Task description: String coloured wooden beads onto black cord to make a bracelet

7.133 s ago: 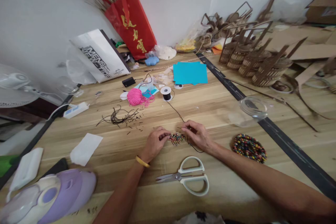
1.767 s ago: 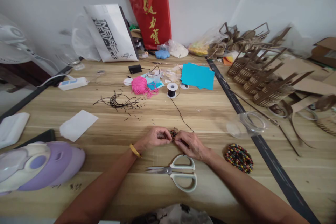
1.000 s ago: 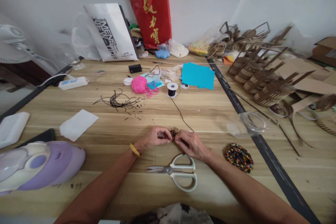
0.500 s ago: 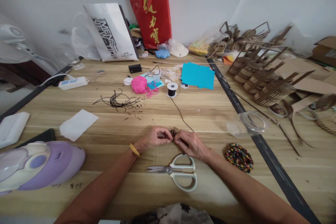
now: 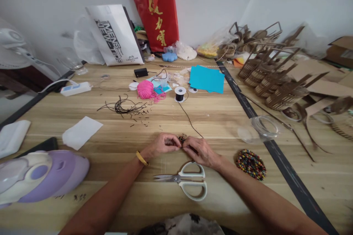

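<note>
wooden table [image 5: 220, 117], pale wall [image 5: 209, 0] behind. left hand [image 5: 164, 143] and right hand [image 5: 200, 150] meet at centre, thumbs and fingers bunched close; i cannot tell what, if anything, either pinches. beads [image 5: 181, 139] lie just beyond and between them, partly hidden. cord [image 5: 189, 118] runs from spool [image 5: 180, 94] to the right hand. scissors [image 5: 175, 178] lie nearer the body, bead coil [image 5: 250, 164] off right.

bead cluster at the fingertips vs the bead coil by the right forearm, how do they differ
The bead cluster shows as a small patch; the bead coil is clearly larger. The cluster sits between the left hand and right hand, the coil apart from both. Both are multicoloured.
</note>
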The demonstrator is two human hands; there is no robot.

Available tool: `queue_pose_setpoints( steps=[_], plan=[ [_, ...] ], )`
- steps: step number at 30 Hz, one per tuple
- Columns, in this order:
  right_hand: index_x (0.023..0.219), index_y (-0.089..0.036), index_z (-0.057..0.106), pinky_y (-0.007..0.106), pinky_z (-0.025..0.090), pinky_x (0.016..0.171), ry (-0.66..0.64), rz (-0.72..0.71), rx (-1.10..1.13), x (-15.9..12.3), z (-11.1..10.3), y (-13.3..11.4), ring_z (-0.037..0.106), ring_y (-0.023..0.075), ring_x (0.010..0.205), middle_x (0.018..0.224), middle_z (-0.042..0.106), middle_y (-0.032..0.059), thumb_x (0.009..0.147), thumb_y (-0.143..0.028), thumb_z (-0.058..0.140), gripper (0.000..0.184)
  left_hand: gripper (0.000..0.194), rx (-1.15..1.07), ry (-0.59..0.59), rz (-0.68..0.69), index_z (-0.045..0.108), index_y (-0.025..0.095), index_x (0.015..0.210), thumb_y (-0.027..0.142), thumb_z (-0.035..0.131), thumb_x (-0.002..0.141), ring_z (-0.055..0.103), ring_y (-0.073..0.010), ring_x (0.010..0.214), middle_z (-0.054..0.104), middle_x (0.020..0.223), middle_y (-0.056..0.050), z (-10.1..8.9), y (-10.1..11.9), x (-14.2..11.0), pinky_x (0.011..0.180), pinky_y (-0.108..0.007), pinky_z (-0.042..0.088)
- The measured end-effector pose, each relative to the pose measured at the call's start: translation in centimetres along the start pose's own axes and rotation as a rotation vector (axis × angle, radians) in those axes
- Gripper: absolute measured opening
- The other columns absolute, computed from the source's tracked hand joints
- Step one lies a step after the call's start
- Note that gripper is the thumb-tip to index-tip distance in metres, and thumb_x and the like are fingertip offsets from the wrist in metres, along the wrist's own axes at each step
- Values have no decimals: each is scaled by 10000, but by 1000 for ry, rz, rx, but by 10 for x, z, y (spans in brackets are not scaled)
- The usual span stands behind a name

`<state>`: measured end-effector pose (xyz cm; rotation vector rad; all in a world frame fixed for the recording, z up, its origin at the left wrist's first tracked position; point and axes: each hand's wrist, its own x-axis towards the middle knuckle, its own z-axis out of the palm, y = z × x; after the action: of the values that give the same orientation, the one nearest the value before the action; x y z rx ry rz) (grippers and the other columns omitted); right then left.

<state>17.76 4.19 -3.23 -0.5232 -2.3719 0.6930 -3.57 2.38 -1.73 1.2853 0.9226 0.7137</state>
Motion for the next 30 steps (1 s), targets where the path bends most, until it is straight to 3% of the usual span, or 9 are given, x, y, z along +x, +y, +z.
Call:
queue_pose_setpoints(
  steps=[30],
  plan=[
    [865, -171, 529, 235, 428, 594, 5, -16, -25, 2, -2, -4, 557, 139, 653, 746, 608, 50, 921, -170, 446, 100, 303, -21, 11, -39, 622, 92, 741, 310, 793, 620, 555, -96, 654, 622, 714, -22, 2, -1, 1, 660, -224, 416]
  ],
)
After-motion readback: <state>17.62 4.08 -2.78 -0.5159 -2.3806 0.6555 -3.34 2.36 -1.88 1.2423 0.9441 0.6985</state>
